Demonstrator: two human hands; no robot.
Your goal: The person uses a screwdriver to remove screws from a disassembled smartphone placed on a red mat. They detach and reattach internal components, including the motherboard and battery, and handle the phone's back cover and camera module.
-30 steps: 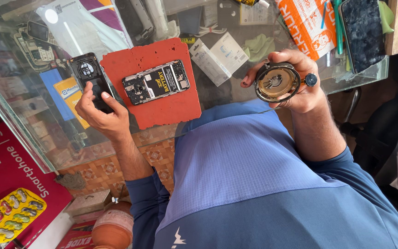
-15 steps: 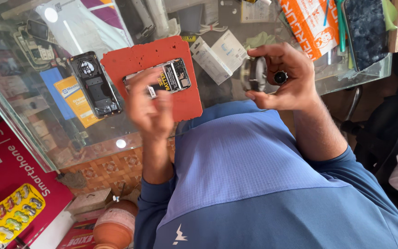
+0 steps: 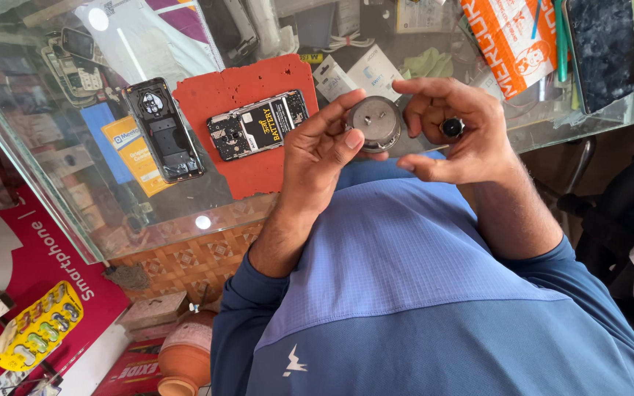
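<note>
A round grey disc is held between both hands above the near edge of the glass counter. The left hand is closed on the disc's left rim with thumb and forefinger. The right hand is curled about the disc's right rim; a dark ring is worn on one finger.

Beyond the left hand, a red mat is laid on the counter, and an opened phone with its innards exposed rests on it. Just left of the mat, a black back cover lies flat on the glass, apart from the mat.

Toward the far edge, white packets are seen behind the disc. At the far right corner, an orange packet and a dark phone are noted.
</note>
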